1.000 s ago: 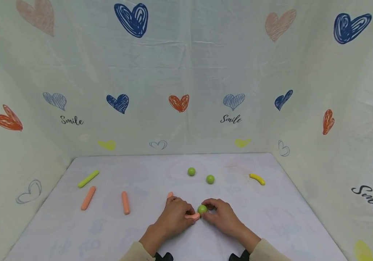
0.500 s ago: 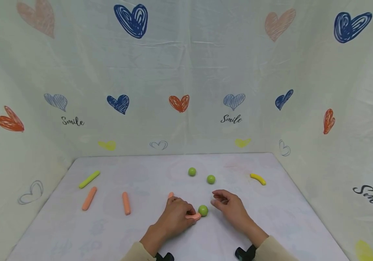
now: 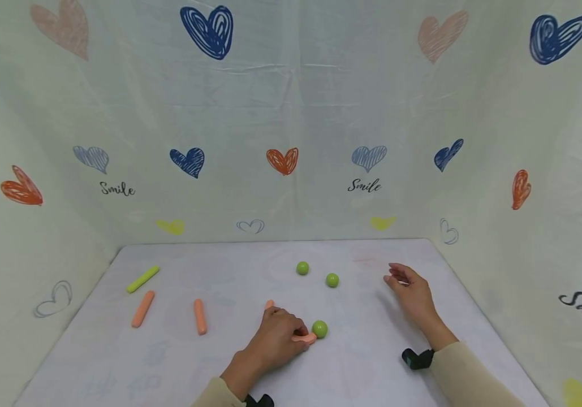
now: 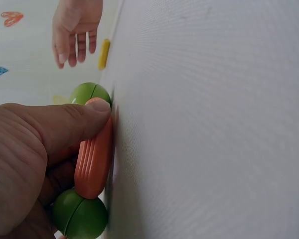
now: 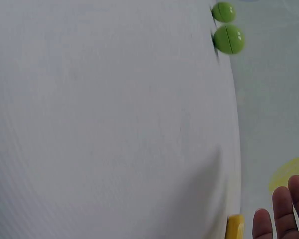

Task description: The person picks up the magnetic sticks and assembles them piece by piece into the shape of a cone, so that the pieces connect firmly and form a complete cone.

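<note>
My left hand (image 3: 277, 339) rests low on the table, pinching a curved salmon-orange stick (image 4: 93, 164) with lengthwise grooves. In the left wrist view the thumb lies over one end of it. A green ball (image 3: 319, 329) sits at the stick's right end; a second green ball (image 4: 79, 215) at its other end is hidden under the hand in the head view. Beyond the knuckles shows the tip of another orange stick (image 3: 270, 303). My right hand (image 3: 413, 297) is held above the table with loose fingers, holding nothing. Closest to it is a small yellow stick (image 5: 234, 227), covered by that hand in the head view.
Two green balls, one farther back (image 3: 302, 268) and one nearer (image 3: 332, 280), lie behind the hands. On the left are a yellow-green stick (image 3: 143, 279) and two orange sticks, one slanted (image 3: 143, 309) and one nearly upright (image 3: 200, 316). A heart-printed cloth (image 3: 240, 113) encloses the table.
My right hand has let go of the green ball beside the held stick and moved right and back, over the yellow stick. The left hand keeps its grip in place.
</note>
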Tool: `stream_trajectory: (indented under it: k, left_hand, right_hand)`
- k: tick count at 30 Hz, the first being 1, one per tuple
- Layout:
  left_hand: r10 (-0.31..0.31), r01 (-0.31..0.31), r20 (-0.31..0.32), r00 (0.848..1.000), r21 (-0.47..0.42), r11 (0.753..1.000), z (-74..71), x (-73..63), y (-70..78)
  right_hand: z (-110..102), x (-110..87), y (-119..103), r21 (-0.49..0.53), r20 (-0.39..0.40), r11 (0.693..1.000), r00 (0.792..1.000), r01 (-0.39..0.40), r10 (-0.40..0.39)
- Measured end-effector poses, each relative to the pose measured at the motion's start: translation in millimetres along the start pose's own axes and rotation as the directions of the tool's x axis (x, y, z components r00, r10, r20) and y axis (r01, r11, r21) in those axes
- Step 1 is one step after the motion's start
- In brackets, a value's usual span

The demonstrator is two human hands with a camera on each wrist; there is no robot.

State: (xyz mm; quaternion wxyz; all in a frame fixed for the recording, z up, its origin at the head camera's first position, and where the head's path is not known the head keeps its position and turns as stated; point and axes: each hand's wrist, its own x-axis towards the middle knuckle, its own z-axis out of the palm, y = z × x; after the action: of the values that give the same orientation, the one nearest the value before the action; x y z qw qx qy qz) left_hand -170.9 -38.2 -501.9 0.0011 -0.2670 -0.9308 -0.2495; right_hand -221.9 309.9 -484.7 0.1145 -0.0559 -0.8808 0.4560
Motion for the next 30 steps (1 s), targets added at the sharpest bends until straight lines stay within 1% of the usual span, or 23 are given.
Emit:
stream_trajectory:
  k: [7, 11, 14, 19, 24, 27, 30]
  left_hand:
    - [-0.015, 0.015, 0.011, 1.000, -0.011, 1.000, -0.3, 0.9, 1.1]
    - [-0.010, 0.010, 0.007, 1.000, 0.002, 1.000, -0.7, 1.0, 1.6]
    - [-0.004, 0.004, 0.002, 1.000, 0.010, 1.000, -1.0, 0.6, 1.8]
    - [-0.010, 0.010, 0.008, 1.000, 0.009, 1.000, -1.2, 0.1, 2.8]
    - [-0.020, 0.020, 0.012, 1.000, 0.002, 1.000, -1.0, 0.4, 2.3]
    - [-0.016, 0.016, 0.010, 1.000, -0.001, 1.000, -1.3, 0.9, 1.9]
    - [-0.017, 0.017, 0.011, 1.000, 0.005, 1.000, -1.8, 1.5, 2.1]
  right_hand:
    - [-23.3, 19.6, 25.5, -0.034, -0.006, 0.999, 1.000, -0.007, 0.007]
    - [-30.2, 25.7, 37.3, -0.075, 0.023, 0.997, 1.000, -0.020, 0.021]
    - [-31.4, 27.4, 42.8, -0.111, 0.048, 0.993, 0.998, -0.045, 0.050]
    - [-27.9, 26.2, 42.7, -0.115, 0.077, 0.988, 0.991, -0.100, 0.110]
    - [-19.7, 22.6, 36.7, -0.113, 0.109, 0.985, 0.984, -0.132, 0.144]
    - [-15.5, 19.7, 33.6, -0.124, 0.136, 0.987, 0.983, -0.106, 0.122]
    - [-15.3, 18.7, 32.3, -0.126, 0.168, 0.991, 0.983, -0.054, 0.075]
